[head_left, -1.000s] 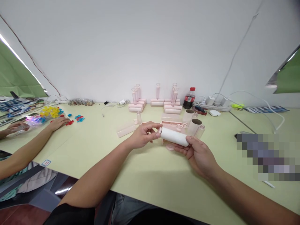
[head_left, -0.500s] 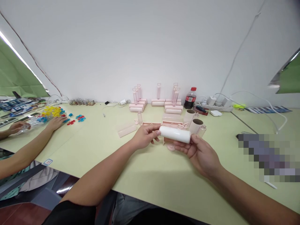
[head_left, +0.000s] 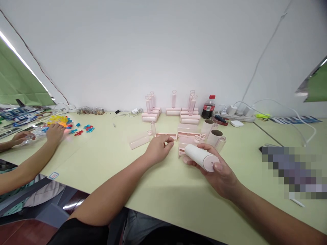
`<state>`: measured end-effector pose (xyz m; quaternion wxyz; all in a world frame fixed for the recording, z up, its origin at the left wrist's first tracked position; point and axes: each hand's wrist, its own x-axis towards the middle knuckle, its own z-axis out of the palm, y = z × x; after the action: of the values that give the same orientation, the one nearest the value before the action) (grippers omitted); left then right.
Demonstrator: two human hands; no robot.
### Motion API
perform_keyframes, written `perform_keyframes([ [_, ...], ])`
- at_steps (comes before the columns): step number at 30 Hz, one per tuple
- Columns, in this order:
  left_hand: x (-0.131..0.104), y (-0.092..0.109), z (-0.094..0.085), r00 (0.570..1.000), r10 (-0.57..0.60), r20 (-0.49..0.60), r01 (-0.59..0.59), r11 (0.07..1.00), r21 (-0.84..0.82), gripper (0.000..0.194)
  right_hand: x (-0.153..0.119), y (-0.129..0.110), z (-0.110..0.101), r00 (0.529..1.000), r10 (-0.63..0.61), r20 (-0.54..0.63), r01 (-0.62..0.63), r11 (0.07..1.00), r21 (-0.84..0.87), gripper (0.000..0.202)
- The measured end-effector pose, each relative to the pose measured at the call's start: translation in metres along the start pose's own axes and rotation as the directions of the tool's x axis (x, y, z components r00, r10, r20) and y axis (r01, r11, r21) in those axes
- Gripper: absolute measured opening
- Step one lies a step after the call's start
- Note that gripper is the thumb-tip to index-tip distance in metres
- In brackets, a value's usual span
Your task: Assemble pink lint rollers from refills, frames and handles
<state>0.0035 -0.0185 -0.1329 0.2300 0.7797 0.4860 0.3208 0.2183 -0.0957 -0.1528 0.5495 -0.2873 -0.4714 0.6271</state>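
Note:
A white lint roller refill (head_left: 197, 154) is in my right hand (head_left: 221, 172), tilted so that its pale pink end cap (head_left: 211, 163) faces me. My right thumb presses on that cap while the fingers reach around the roll. My left hand (head_left: 159, 148) is apart from the roll, fingers bent, with a small gap between thumb and forefinger and nothing visible there. It is nearest to a pink open roller case (head_left: 166, 136). Another pink case (head_left: 189, 135) with small pink loops (head_left: 200, 137) lies beyond the roll. A pink piece (head_left: 182, 151) is partly hidden behind it.
Pink lint rollers (head_left: 190, 116) stand in groups along the wall. Two cardboard-cored rolls (head_left: 214, 136) stand at right, near a cola bottle (head_left: 208, 107). A translucent pink cover (head_left: 139, 142) lies at left. Another person's hands (head_left: 55, 132) handle colourful pieces (head_left: 57, 119).
My left hand has let go of the roll and drawn slightly away. My right hand has turned the roll, bringing its capped end toward me.

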Motion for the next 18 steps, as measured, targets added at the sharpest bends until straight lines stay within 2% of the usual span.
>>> perform_keyframes([
  [2, 0.006, -0.011, -0.003, 1.000, -0.016, 0.013, 0.012, 0.974, 0.227, 0.031, -0.001, 0.002, 0.000, 1.000, 0.010, -0.004, -0.010, 1.000, -0.020, 0.061],
  [4, 0.013, -0.020, -0.001, 0.997, -0.038, 0.072, 0.008, 0.927, 0.375, 0.041, -0.001, 0.005, -0.001, 1.000, 0.014, -0.005, -0.014, 1.000, -0.026, 0.061],
  [7, 0.022, -0.026, 0.006, 0.987, -0.076, 0.144, -0.008, 0.860, 0.509, 0.052, 0.001, 0.008, -0.001, 1.000, 0.009, -0.002, -0.009, 1.000, 0.011, 0.057],
  [10, 0.026, -0.022, 0.010, 0.974, -0.147, 0.174, 0.014, 0.802, 0.597, 0.056, 0.004, 0.006, 0.001, 0.999, 0.016, -0.041, -0.012, 0.994, 0.107, 0.051],
  [15, 0.017, -0.003, 0.003, 0.940, -0.291, 0.181, 0.090, 0.719, 0.689, 0.032, 0.006, -0.002, 0.007, 0.990, 0.103, -0.097, -0.076, 0.965, 0.252, 0.053],
  [18, 0.012, 0.005, -0.002, 0.910, -0.355, 0.214, 0.119, 0.718, 0.686, 0.017, 0.006, -0.002, 0.009, 0.985, 0.149, -0.092, -0.117, 0.952, 0.284, 0.054],
])
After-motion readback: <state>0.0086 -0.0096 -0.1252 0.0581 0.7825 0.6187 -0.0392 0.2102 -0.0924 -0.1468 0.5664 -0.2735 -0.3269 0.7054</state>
